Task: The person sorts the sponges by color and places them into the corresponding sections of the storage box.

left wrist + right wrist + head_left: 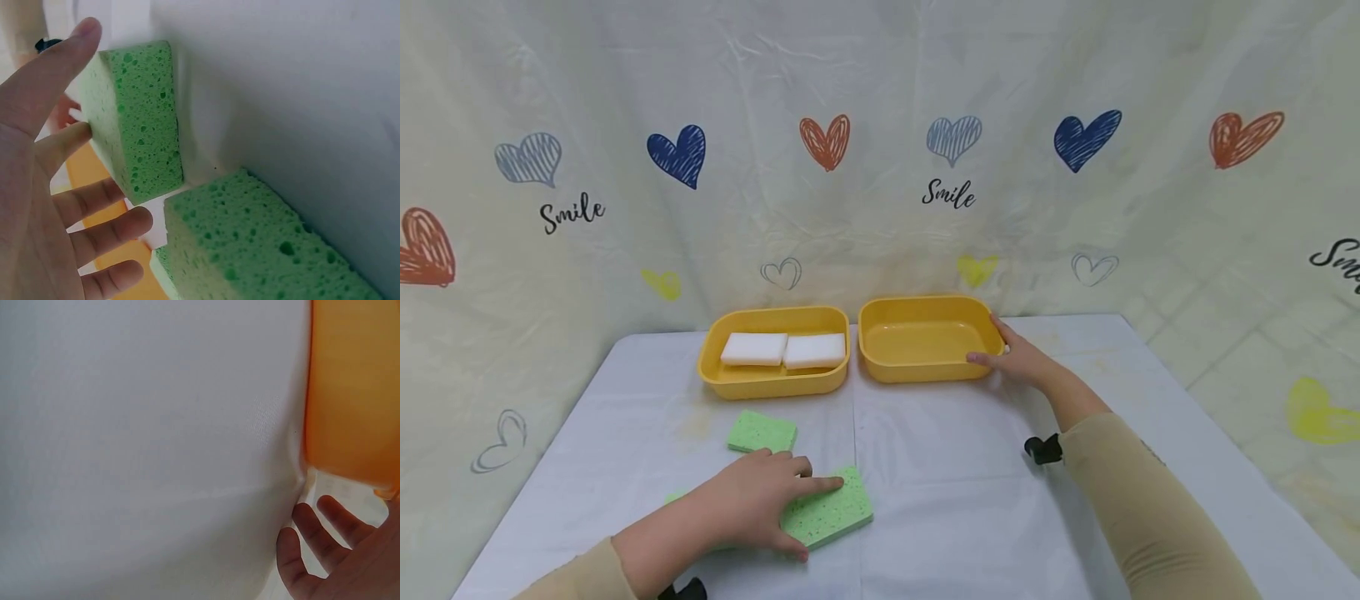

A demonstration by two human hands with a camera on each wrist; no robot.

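1. Across the head view's white worktop point(940, 517), the left hand point(763, 500) lies over a near green sponge point(831, 515), fingers spread, index fingertip at its top and thumb by its front edge. A far green sponge point(762, 431) sits just beyond that hand, and a third green sponge point(673, 497) is partly hidden under the forearm. The right hand point(1022, 357) is at the right end of a yellow tray point(917, 372), thumb by the front rim and index finger towards the back. Just left of it stands a second tray point(775, 388), holding two white blocks point(754, 349) side by side. Behind rises a sheet point(880, 50) printed with hearts and "Smile".

2. From the left wrist, the fingers and thumb are straight and well apart, the index fingertip against the near green sponge. Below it comes the third sponge, large in the picture, with the far one partly behind.

3. From the right wrist, three fingers show loosely bent and apart, near the yellow tray's wall; how firmly the hand touches the tray cannot be told.
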